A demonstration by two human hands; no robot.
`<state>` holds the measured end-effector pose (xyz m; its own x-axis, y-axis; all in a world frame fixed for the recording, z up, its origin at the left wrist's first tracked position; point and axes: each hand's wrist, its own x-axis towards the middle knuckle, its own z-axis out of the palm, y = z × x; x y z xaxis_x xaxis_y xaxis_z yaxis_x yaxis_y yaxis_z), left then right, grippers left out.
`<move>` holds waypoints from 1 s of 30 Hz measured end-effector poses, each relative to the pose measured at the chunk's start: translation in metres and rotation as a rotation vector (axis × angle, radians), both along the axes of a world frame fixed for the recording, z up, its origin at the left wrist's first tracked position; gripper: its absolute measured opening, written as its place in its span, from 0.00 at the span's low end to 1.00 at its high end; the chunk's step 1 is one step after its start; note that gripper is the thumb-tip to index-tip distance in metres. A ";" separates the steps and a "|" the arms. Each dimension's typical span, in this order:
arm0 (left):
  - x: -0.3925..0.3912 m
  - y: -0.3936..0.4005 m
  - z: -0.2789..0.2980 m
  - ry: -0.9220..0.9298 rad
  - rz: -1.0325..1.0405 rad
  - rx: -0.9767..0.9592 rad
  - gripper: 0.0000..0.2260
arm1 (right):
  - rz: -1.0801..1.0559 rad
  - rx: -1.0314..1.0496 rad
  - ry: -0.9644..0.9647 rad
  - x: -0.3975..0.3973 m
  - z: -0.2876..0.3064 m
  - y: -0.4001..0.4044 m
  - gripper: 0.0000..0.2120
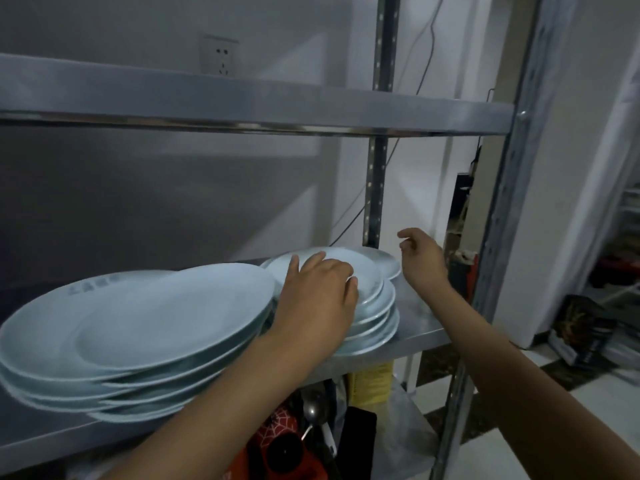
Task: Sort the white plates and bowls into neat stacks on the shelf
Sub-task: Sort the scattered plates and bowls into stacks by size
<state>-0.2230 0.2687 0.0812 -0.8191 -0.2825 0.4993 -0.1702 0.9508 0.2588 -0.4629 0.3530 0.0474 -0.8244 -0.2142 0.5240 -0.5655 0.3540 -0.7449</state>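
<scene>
The small plates (374,299) sit in a stack on the right part of the steel shelf (420,327), near its front edge, with one more plate (384,261) lying behind them toward the far right. To their left, touching or nearly touching them, a stack of large plates (138,330) fills the near left of the same shelf; its layers are slid out of line and it leans a little toward the front. All look like glazed ceramic, so they are probably stiff, smooth, slippery under dry fingers and quick to chip if knocked together; a whole stack would likely be heavy, a single plate easy. The rim seems the best place to take one, thumb on top and fingers beneath, lifting rather than dragging. The left hand (318,292) lies flat, palm down, on the top small plate, fingers spread forward over its middle and thumb toward its right edge; it presses or steadies and does not clasp anything. The right hand (420,258) hangs in the air just right of the far plate, wrist bent, fingers loosely curled and apart, empty and touching nothing. Both forearms reach in from the near right. Under the shelf, a lower level holds dark clutter, a spoon (313,410) and something yellow (372,379).
</scene>
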 end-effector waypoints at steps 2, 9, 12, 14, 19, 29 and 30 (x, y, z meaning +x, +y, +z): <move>-0.010 0.004 0.000 -0.043 0.009 -0.005 0.15 | 0.053 0.178 0.015 -0.015 -0.010 -0.003 0.18; -0.030 0.013 0.003 -0.115 0.044 0.024 0.18 | 0.191 0.761 0.016 -0.035 -0.031 -0.021 0.24; -0.034 0.014 0.001 -0.113 0.033 0.045 0.18 | 0.182 0.815 0.053 -0.037 -0.039 -0.021 0.19; -0.034 0.017 -0.001 -0.112 0.012 0.044 0.19 | 0.201 0.721 -0.009 -0.035 -0.040 -0.021 0.13; -0.033 0.015 -0.002 -0.098 0.005 0.039 0.20 | 0.079 0.846 0.106 -0.031 -0.044 -0.026 0.10; -0.015 0.013 0.004 -0.010 -0.009 0.031 0.18 | -0.032 0.497 0.256 -0.036 -0.021 0.016 0.09; -0.012 0.013 0.004 0.004 -0.012 0.019 0.17 | -0.035 0.436 0.270 -0.031 -0.014 0.023 0.09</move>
<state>-0.2349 0.2814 0.0856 -0.8207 -0.2823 0.4968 -0.1578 0.9476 0.2777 -0.4937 0.3759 0.0332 -0.6825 -0.4350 0.5874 -0.6997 0.6213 -0.3528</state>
